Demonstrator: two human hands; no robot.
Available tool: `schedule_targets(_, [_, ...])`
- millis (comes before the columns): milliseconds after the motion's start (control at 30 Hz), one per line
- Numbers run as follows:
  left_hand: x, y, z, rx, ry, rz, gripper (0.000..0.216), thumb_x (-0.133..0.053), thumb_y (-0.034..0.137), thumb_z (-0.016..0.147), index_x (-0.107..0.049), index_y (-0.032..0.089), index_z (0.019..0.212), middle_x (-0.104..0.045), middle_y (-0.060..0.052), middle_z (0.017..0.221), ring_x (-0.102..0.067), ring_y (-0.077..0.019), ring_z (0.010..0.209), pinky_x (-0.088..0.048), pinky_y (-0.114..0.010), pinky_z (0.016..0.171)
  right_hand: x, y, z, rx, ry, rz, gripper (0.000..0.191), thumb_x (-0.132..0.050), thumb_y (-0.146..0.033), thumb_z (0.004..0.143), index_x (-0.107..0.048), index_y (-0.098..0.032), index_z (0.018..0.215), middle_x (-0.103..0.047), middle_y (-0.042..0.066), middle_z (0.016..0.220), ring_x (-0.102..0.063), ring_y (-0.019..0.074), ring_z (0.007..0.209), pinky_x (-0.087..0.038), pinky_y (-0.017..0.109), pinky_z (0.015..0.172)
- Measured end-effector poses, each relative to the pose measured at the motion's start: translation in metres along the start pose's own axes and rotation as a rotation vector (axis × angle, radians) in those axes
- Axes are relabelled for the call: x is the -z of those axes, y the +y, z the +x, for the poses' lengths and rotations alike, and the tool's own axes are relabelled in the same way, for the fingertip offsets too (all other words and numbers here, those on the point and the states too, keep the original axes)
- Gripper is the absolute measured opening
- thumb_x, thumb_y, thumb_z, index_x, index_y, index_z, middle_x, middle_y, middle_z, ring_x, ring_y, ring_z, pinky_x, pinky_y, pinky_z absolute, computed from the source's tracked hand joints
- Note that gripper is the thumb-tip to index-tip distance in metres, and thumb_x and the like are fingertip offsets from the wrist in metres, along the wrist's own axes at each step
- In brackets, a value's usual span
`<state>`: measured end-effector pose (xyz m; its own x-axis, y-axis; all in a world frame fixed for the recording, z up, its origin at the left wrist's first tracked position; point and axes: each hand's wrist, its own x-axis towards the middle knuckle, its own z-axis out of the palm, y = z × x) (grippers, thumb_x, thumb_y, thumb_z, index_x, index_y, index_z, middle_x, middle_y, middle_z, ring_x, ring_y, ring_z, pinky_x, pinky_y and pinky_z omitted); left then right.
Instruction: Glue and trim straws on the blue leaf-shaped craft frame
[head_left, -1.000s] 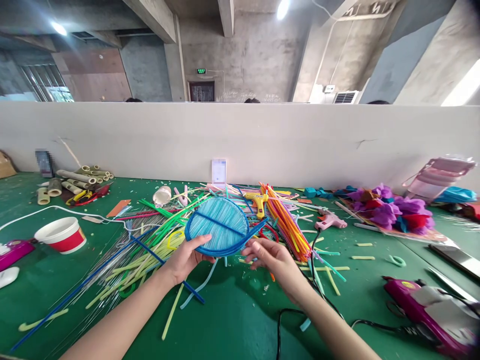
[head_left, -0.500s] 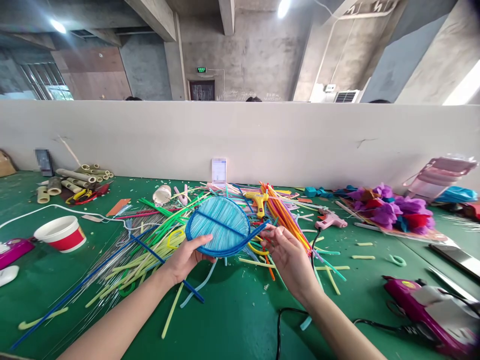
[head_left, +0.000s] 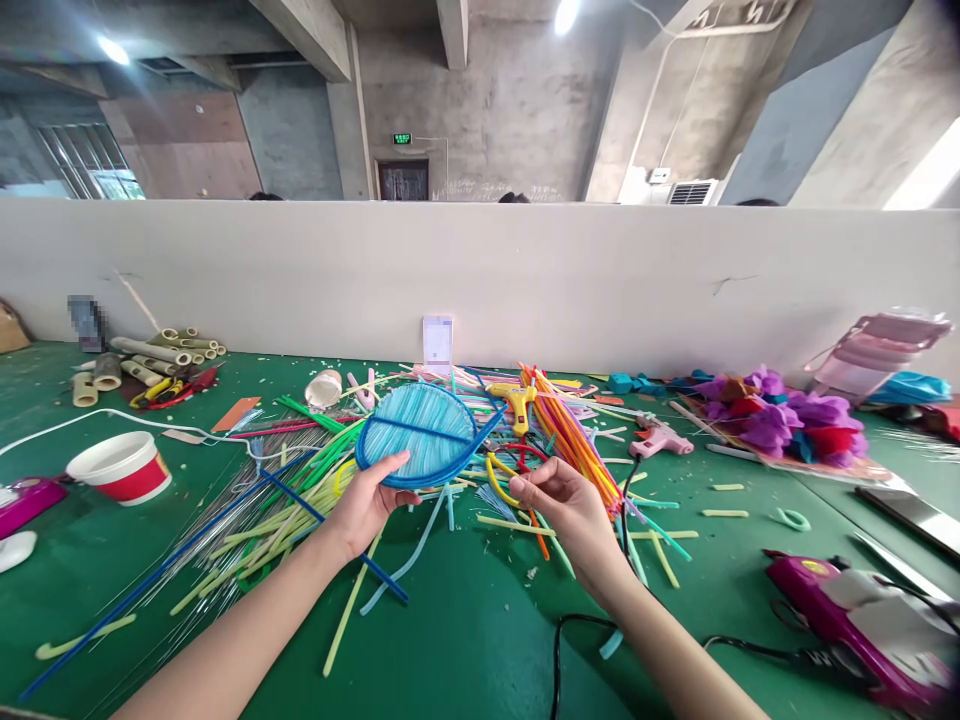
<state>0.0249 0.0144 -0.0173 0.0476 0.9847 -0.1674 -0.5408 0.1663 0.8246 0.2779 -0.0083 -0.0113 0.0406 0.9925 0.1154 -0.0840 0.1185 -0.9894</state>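
My left hand (head_left: 375,505) grips a round blue disc (head_left: 417,440) by its lower left edge, thumb on top. The disc has light blue strands inside a dark blue fuzzy rim, with a dark bar across. A loose tail of the rim sticks out at its upper right. My right hand (head_left: 566,500) is apart from the disc, thumb and forefinger bent close together beside a yellow loop (head_left: 493,478) and a red curved piece (head_left: 531,453), perhaps scissor handles. Whether the fingertips hold anything is not clear.
Pipe cleaners (head_left: 300,520) in many colours cover the green table (head_left: 465,650). Around them are a yellow glue gun (head_left: 517,405), a pink glue gun (head_left: 660,437), a paper cup (head_left: 124,470), purple flowers (head_left: 772,420), bamboo pieces (head_left: 150,360), a phone (head_left: 438,343) and a magenta power strip (head_left: 855,630).
My right hand has let go of the rim's tail and moved slightly down and left. My left hand has shifted the disc left and a little up.
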Motion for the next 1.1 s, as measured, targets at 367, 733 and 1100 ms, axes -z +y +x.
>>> schedule_targets(367, [0.001, -0.002, 0.000, 0.000, -0.017, 0.008, 0.014, -0.076, 0.017, 0.074, -0.070, 0.010, 0.083, -0.073, -0.005, 0.074, -0.066, -0.0169, 0.057, -0.059, -0.030, 0.050, -0.002, 0.002, 0.000, 0.098, 0.003, -0.052, 0.039, -0.074, -0.055, 0.075, -0.063, -0.023, 0.094, -0.075, 0.009, 0.096, -0.074, 0.0252, 0.082, -0.059, 0.038, 0.074])
schedule_targets(733, [0.001, 0.000, -0.001, 0.064, -0.057, -0.009, 0.010, -0.073, 0.018, 0.077, -0.069, 0.010, 0.084, -0.074, -0.007, 0.072, -0.067, -0.0184, 0.055, -0.058, -0.030, 0.050, -0.001, 0.005, 0.002, 0.105, -0.107, -0.043, 0.036, -0.084, -0.043, 0.066, -0.075, -0.022, 0.095, -0.067, 0.010, 0.121, -0.064, 0.0290, 0.114, -0.056, 0.041, 0.091])
schedule_targets(1100, [0.000, -0.003, -0.004, 0.133, -0.133, -0.007, 0.018, -0.075, 0.019, 0.077, -0.070, 0.010, 0.092, -0.075, -0.010, 0.080, -0.070, -0.0210, 0.062, -0.060, -0.032, 0.051, -0.004, 0.003, -0.003, 0.134, -0.132, -0.200, 0.045, -0.056, -0.064, 0.086, -0.052, -0.022, 0.070, -0.050, -0.002, 0.066, -0.045, 0.0126, 0.060, -0.039, 0.026, 0.056])
